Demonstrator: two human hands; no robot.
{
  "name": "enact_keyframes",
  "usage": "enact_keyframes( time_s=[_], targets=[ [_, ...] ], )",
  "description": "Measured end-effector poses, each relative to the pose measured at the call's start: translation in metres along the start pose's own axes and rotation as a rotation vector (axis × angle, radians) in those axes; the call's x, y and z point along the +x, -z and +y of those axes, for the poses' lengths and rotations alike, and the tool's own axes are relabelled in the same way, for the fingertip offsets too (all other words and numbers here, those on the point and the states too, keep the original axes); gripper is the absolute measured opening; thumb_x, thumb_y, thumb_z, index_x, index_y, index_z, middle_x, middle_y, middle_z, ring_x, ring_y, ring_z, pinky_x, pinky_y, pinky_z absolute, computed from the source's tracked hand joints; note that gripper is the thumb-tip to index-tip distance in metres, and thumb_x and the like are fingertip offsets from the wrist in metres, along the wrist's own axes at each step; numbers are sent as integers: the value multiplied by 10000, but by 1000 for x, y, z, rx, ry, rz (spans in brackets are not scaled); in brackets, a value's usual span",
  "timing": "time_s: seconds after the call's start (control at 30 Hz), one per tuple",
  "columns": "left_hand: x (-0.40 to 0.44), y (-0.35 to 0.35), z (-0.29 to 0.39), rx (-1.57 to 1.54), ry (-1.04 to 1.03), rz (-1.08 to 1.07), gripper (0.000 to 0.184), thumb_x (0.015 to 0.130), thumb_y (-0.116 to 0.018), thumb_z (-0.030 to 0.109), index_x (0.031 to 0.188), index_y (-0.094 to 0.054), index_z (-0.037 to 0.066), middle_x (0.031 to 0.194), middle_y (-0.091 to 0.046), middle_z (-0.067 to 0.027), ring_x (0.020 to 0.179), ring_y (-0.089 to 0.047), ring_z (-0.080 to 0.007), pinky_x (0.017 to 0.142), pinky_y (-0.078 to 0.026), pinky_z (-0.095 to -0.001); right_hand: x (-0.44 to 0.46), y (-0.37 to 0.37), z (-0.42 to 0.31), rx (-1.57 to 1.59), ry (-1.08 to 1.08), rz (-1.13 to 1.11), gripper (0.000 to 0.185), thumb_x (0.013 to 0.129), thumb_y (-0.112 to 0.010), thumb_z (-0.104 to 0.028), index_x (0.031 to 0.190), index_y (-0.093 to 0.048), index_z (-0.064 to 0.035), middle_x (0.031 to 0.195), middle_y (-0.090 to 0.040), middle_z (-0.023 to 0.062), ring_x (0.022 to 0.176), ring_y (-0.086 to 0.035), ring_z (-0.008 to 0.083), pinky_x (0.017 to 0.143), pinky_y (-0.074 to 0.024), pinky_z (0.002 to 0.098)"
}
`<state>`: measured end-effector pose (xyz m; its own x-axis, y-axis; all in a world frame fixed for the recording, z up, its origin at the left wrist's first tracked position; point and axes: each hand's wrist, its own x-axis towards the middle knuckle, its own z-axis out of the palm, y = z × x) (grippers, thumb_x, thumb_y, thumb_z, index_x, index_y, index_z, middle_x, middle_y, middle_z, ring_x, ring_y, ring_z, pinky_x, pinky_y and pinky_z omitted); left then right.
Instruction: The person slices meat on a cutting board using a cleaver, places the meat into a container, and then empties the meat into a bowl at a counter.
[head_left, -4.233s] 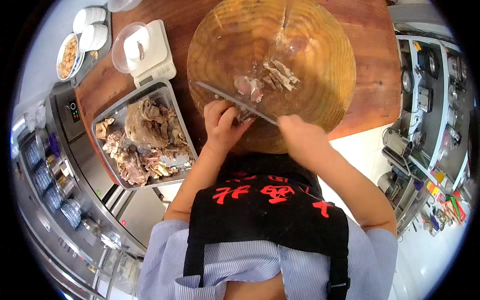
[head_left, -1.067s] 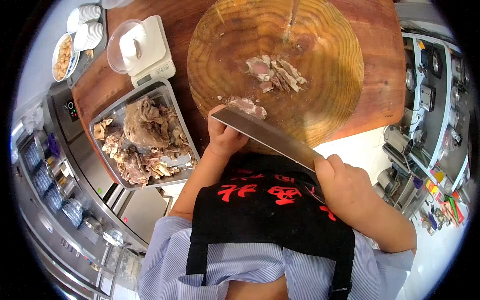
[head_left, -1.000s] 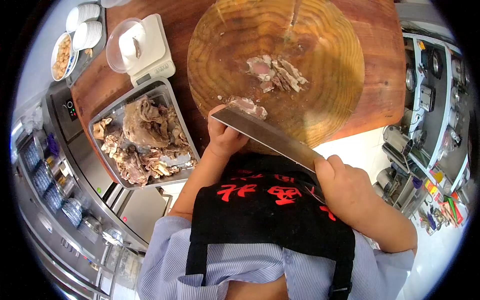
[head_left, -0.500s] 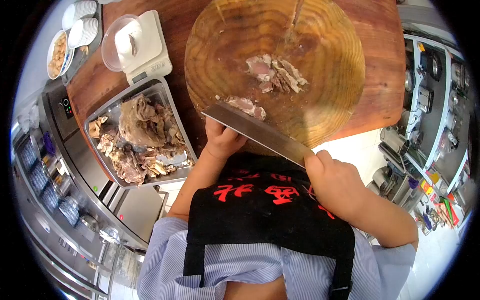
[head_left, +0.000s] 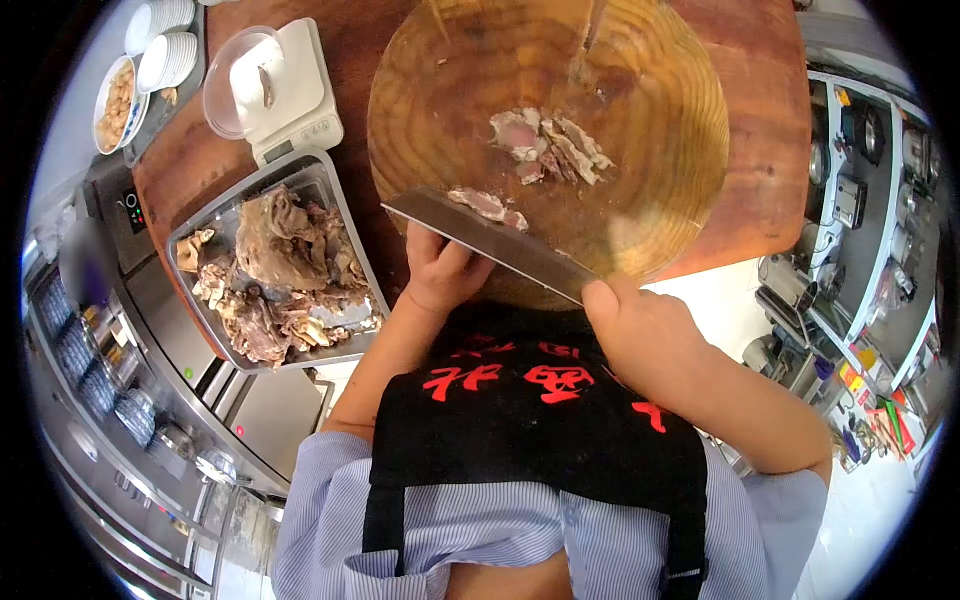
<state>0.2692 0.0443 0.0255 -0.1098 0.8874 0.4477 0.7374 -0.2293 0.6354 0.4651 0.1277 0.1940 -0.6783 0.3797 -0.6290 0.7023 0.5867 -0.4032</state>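
My right hand [head_left: 645, 320] grips the near right end of a cleaver [head_left: 490, 240]; its handle is hidden in the fist. The broad blade slants up and left over the near edge of a round wooden chopping block [head_left: 670, 110]. Behind the blade, my left hand [head_left: 440, 270] is closed with curled fingers, and the steel hides the fingertips and whatever they hold. A slice of meat [head_left: 490, 208] lies on the block just beyond the blade. Farther in sits a small pile of sliced meat [head_left: 550, 147].
Left of the block, a metal tray [head_left: 350, 230] holds large pieces of cooked meat [head_left: 275, 245]. Behind it is a kitchen scale [head_left: 305, 105] with a clear plastic bowl [head_left: 222, 105]. A white bowl of pale chunks [head_left: 117, 105] and stacked white dishes [head_left: 167, 65] stand at far left.
The cleaver and my right hand have shifted a little to the left. My left hand stays close behind the blade. The meat on the block looks the same.
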Motion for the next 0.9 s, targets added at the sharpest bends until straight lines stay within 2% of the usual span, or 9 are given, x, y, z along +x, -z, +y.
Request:
enact_keyframes(
  time_s=[0.33,0.47,0.63,0.73,0.87,0.9],
  targets=[
    [4,-3,0,-77,19,40,259,607,-785,52,835,-667,85,953,-645,-98,854,-613,-302,740,-481,-387,1,1,3,-37,10,19,128,776,-539,-58,874,-468,-18,786,-560,143,607,-649,280,466,-522,375],
    [5,-6,-3,-97,33,70,290,593,-796,73,857,-675,87,956,-636,-94,863,-599,-300,748,-474,-387,11,-6,3,-29,44,95,107,800,-524,-62,879,-470,-17,796,-567,154,586,-647,286,468,-527,377],
    [8,3,0,-12,54,35,335,563,-813,107,866,-675,72,984,-601,-104,892,-566,-307,771,-459,-394,70,-35,13,-1,129,247,87,832,-509,-81,883,-476,-19,798,-579,161,582,-651,300,477,-535,381],
    [-1,1,-2,8,51,24,369,546,-822,121,875,-664,63,974,-581,-106,891,-548,-309,770,-450,-392,92,-33,-1,74,165,290,143,798,-499,-8,933,-452,-16,838,-552,171,680,-634,353,555,-523,422],
    [-10,0,-2,-2,44,74,406,544,-835,131,890,-635,57,935,-558,-101,879,-528,-304,757,-443,-383,69,-37,5,69,97,278,183,798,-507,-19,976,-461,-22,854,-559,169,715,-631,367,577,-519,436],
    [-10,1,-1,-1,10,82,460,552,-843,135,936,-599,64,964,-544,-108,893,-525,-306,766,-445,-387,56,-37,12,65,16,207,174,809,-500,-25,979,-464,-22,865,-564,174,741,-623,385,609,-513,451]
  ],
)
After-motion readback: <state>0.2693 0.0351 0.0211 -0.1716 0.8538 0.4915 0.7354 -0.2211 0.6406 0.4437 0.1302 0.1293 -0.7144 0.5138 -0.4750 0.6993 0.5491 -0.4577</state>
